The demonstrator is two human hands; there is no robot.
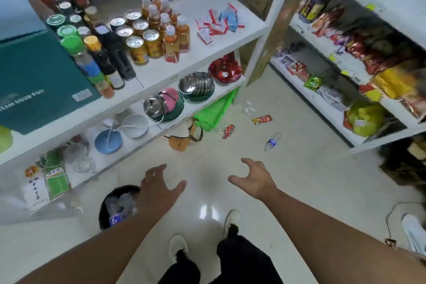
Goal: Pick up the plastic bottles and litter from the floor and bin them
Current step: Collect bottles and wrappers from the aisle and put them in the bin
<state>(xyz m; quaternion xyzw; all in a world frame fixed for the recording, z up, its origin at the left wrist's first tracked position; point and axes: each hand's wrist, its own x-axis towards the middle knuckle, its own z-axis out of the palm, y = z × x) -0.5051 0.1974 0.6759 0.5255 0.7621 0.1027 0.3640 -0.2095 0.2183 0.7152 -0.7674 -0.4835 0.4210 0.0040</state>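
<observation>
- We see a glossy, smooth pale floor (299, 182) that mirrors the ceiling lights.
- We see a clear plastic bottle (272, 141) with a blue label.
- We see shiny foil-like wrappers (262, 119).
- We see polished metal bowls (196, 85) on matt white shelves (221, 30).
- We see a black bin (103, 212) holding clear plastic.

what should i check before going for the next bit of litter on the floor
1. Left hand free: ok, fingers spread, holding nothing.
2. Right hand free: ok, open and empty.
3. Bin within reach: ok, just below the left hand, bottles already inside.
4. Nearest target found: ok, blue-label bottle lies on the floor ahead.
5. Other litter left: not ok, red wrapper, red-yellow wrapper and crumpled clear plastic remain.
6. Room in bin: cannot tell.
</observation>
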